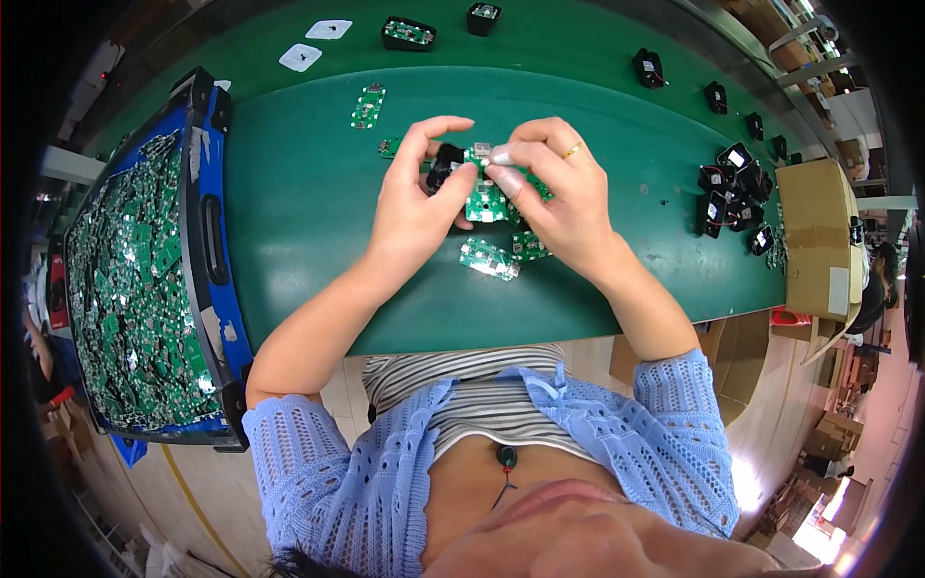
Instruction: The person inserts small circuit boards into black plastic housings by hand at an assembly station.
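My left hand (409,197) is closed around a small black plastic housing (444,162) and the edge of a green circuit board (486,205), held above the table. From the other side my right hand (567,183) pinches at the board's upper part with thumb and forefinger, both in pale finger covers. Whatever lies between those fingertips is too small to make out. Just below, two loose boards lie on the table, a left one (489,259) and a right one (530,246). More boards are partly hidden behind my right hand.
A blue crate with a black rim (214,250), full of green boards, stands at the left. Black housings with wires (740,188) are heaped at right beside a cardboard box (819,241). Another board (368,106) lies further back. White pieces (301,58) and black housings (409,34) line the far strip.
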The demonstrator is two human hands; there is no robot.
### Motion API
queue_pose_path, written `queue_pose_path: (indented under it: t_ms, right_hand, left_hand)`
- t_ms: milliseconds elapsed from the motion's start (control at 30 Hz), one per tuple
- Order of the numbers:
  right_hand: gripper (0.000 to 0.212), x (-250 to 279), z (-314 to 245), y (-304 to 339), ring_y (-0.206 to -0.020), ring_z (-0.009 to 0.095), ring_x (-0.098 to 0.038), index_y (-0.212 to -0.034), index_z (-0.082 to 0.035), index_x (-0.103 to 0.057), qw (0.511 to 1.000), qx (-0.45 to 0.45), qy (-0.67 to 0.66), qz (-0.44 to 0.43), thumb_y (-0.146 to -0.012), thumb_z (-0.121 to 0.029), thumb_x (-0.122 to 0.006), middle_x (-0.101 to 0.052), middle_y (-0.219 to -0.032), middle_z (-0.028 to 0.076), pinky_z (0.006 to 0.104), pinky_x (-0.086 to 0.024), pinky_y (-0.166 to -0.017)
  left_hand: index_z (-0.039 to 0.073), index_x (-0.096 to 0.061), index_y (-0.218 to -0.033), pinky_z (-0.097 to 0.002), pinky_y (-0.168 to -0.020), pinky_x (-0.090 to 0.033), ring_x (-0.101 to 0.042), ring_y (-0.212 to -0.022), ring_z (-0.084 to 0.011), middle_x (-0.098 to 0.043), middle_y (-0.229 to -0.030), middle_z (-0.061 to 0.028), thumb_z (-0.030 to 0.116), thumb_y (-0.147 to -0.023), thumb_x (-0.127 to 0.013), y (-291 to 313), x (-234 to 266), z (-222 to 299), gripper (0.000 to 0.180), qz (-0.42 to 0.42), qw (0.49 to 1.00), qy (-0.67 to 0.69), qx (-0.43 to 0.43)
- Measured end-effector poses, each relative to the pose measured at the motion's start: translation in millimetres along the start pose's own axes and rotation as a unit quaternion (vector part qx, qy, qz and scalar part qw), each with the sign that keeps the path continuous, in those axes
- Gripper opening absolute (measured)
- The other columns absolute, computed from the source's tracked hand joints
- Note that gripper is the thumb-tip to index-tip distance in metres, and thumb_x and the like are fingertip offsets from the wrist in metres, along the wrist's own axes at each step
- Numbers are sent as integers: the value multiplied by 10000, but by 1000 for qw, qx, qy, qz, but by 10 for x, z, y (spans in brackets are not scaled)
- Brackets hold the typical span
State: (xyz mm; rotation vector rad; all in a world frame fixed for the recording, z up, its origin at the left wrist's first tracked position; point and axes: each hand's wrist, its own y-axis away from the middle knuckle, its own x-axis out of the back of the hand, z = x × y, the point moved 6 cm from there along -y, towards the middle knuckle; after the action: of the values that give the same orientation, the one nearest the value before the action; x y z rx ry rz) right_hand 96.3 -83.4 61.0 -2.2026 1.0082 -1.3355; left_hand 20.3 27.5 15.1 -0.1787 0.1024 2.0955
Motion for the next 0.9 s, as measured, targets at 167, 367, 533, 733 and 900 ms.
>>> queue_pose_path:
  t_ms: [167,367,533,733,900]
  right_hand:
    - [92,3,69,-49,-738,207,-545,-778,-58,-571,998,-31,-50,-22,-716,-78,-636,-538,-802,43,317,-445,-557]
    - [108,26,-43,-144,-770,210,-541,-793,-53,-555,997,16,17,-75,-721,-83,-630,-530,-803,49,319,-456,-566]
    - [108,3,-33,-115,-694,214,-556,-799,-27,-561,997,-25,-42,-60,-728,-45,-640,-538,-784,75,305,-462,-557]
    - [116,-18,22,-45,-657,203,-571,-832,7,-581,995,25,-95,-7,-733,2,-639,-558,-768,94,284,-467,-556]
    - [119,-36,17,-49,-654,195,-570,-826,13,-570,998,14,-65,-16,-728,11,-639,-556,-773,93,275,-466,-542]
  left_hand:
    - [82,-643,-921,-192,-520,-467,-512,-704,-69,-482,-966,-48,22,-812,-556,10,51,203,152,24,979,-128,-159]
    - [77,-648,-871,-226,-569,-475,-543,-725,-109,-490,-954,-66,14,-749,-643,66,3,295,137,56,939,-218,-261]
    - [50,-624,-838,-218,-547,-482,-542,-677,-101,-493,-949,-61,33,-762,-643,67,13,286,79,50,944,-220,-240]
    - [0,-547,-930,-200,-506,-510,-538,-655,-67,-534,-868,-32,52,-807,-602,-16,-26,-39,144,-81,994,60,43]
    - [21,-533,-989,-216,-537,-520,-539,-706,-89,-506,-939,-50,14,-785,-589,-30,2,14,211,-49,998,8,-29]
